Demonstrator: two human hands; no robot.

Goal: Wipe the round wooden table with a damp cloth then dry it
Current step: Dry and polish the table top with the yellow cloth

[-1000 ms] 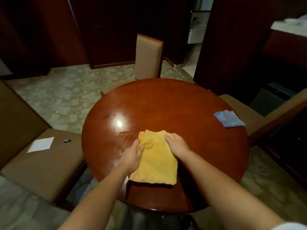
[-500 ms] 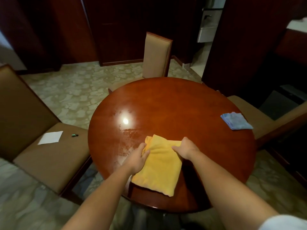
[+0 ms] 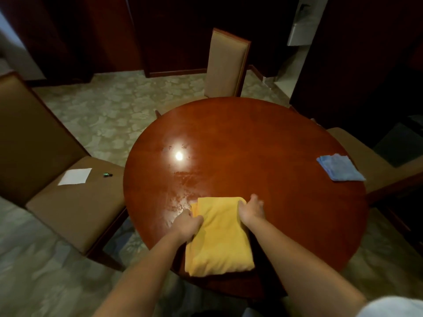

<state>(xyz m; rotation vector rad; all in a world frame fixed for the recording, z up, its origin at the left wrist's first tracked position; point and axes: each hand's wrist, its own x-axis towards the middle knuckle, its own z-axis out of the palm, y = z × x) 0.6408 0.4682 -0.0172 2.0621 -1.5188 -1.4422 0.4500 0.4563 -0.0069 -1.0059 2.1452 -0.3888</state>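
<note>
While both hands grip yellow cloth (image 3: 219, 236) on round table (image 3: 263, 145) | blue cloth (image 3: 340, 168) near right rim

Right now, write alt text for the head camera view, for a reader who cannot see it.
Both hands, left hand and right hand, grip a folded yellow cloth on the near part of a round wooden table. A folded blue cloth lies near the table's right edge, and chairs stand around it.
</note>
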